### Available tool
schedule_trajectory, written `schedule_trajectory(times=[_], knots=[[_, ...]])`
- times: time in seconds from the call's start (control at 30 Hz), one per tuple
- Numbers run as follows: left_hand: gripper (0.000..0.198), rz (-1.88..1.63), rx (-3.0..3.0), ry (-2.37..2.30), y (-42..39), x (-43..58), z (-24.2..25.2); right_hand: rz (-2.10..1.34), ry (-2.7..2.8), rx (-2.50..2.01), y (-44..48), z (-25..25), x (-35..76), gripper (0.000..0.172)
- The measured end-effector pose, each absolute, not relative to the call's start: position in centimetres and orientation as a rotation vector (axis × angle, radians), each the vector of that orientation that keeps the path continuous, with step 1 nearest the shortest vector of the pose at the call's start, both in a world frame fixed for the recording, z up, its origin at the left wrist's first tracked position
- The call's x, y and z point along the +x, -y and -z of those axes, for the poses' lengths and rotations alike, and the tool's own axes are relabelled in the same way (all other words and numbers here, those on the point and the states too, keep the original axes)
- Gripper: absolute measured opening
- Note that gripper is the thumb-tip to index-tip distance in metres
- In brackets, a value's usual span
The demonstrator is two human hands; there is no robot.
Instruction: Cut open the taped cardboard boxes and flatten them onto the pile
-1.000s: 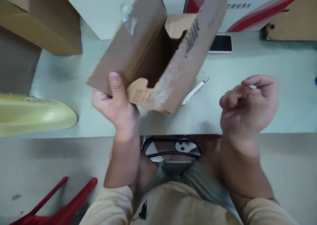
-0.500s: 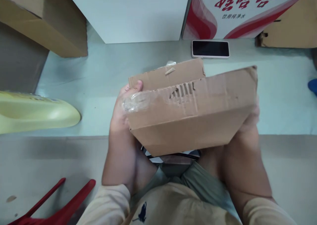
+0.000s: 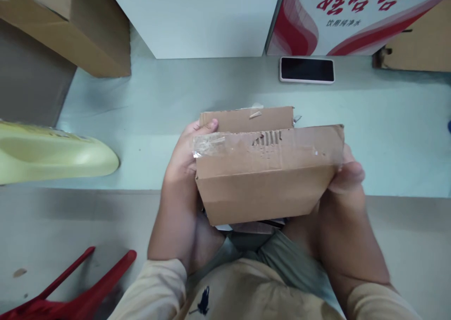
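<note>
Between my two hands is a brown cardboard box (image 3: 260, 188), held above my lap at the front edge of the table. Clear tape crosses its upper band, and a torn patch bares the corrugation. Behind that band stands a raised cardboard flap (image 3: 246, 120). My left hand (image 3: 188, 146) grips the box's left end, thumb over the flap's corner and the other fingers mostly hidden. On the right end, my right hand (image 3: 347, 172) is closed on the side, its fingertips partly out of sight behind the cardboard. The inside of the box does not show.
A phone (image 3: 307, 70) lies on the pale table (image 3: 148, 122) before a red-and-white carton (image 3: 338, 19). A white box (image 3: 211, 24) and a brown carton (image 3: 95, 38) stand at the back. Left are a yellow curved object (image 3: 59, 155) and, lower, a red chair (image 3: 88, 287).
The box has been levelled: its right end came down and inward, its left end shifted right. My right thumb now shows at the right side. The view has moved slightly.
</note>
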State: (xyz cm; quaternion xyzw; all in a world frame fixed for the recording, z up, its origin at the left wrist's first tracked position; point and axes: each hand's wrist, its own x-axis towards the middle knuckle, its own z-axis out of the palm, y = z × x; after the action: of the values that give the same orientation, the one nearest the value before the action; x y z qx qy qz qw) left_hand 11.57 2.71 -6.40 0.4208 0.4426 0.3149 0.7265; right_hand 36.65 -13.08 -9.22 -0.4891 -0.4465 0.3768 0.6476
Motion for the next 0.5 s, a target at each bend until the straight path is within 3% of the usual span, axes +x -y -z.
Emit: schedule_trajectory(times=[0.2,0.37,0.5], knots=[[0.039,-0.630,0.875,-1.110,-2.8,11.7,6.4,-0.839,0.934,-1.157,13.3,8.7,35.8,0.061],[0.068,-0.835,0.874,-0.916,-2.0,12.7,6.4,-0.791,0.925,-1.189,12.2,8.7,35.5,0.051],[0.073,-0.814,0.838,-0.786,-0.2,12.9,5.1,-0.727,0.926,-1.197,11.5,8.7,35.8,0.054]])
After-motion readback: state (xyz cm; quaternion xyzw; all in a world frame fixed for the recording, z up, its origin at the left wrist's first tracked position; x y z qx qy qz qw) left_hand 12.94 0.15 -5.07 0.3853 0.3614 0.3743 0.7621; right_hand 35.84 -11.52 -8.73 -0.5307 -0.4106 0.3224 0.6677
